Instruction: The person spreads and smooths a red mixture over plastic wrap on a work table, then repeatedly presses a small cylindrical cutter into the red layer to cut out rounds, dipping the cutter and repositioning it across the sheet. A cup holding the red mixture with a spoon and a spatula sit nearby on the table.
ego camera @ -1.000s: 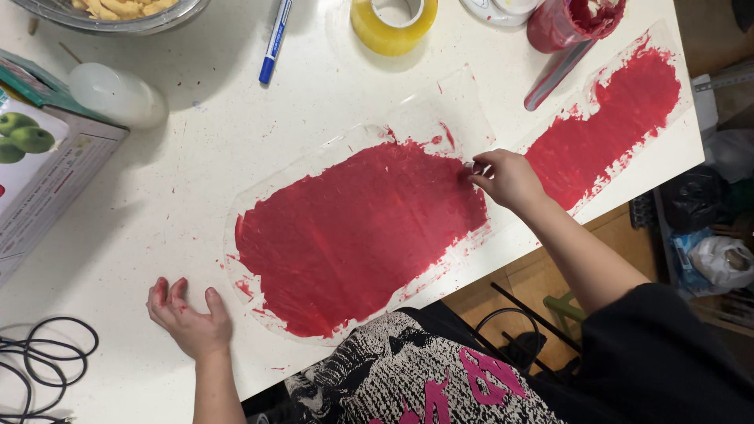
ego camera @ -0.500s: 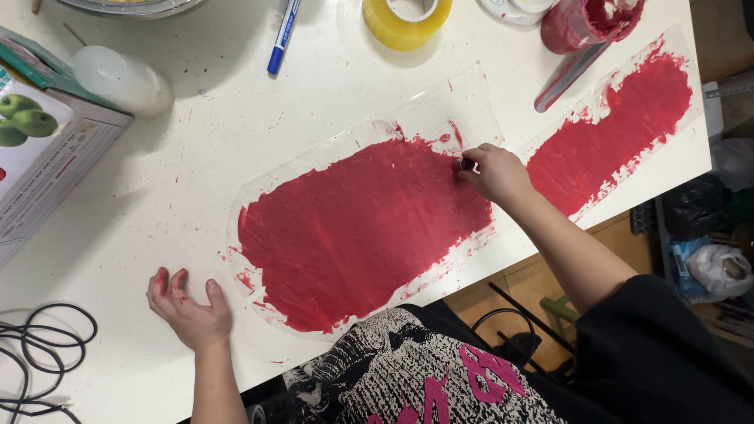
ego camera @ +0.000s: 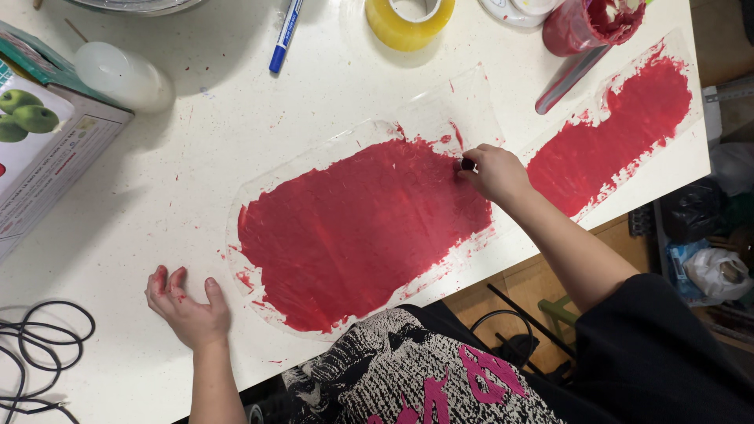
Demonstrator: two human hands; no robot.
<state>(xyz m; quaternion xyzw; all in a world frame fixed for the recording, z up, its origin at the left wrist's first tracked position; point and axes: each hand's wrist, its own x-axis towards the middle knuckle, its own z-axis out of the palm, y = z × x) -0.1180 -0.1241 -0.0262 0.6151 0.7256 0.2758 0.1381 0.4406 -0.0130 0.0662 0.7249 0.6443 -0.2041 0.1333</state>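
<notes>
1. Resting flat on the white table [ego camera: 196, 180], the clear sheet [ego camera: 471, 98] carries a wide red paint patch [ego camera: 361, 228]. Wet paint reaches close to the near table edge, just beside the person's patterned top [ego camera: 408, 369]; judged risk: leaning in would smear the cloth.
2. A second sheet [ego camera: 620, 129], also painted red, lies to the right and hangs near the table edge. The right forearm crosses beside it and could drag through it.
3. The right hand [ego camera: 495, 173] is clenched on a small dark tool [ego camera: 468, 164] at the patch's right end. Pressing hard there could shift or crease the sheet.
4. The left hand [ego camera: 188, 310] lies open on the table, grasping nothing, fingertips stained red. It is off the sheet, so nothing pins the sheet down; stains may also transfer to the table.
5. A red paint cup [ego camera: 585, 23] stands at the far edge; a knock would spill it.
6. Against the earlier frames: both hands and the patch sit much as before; only the view has drifted slightly.
</notes>
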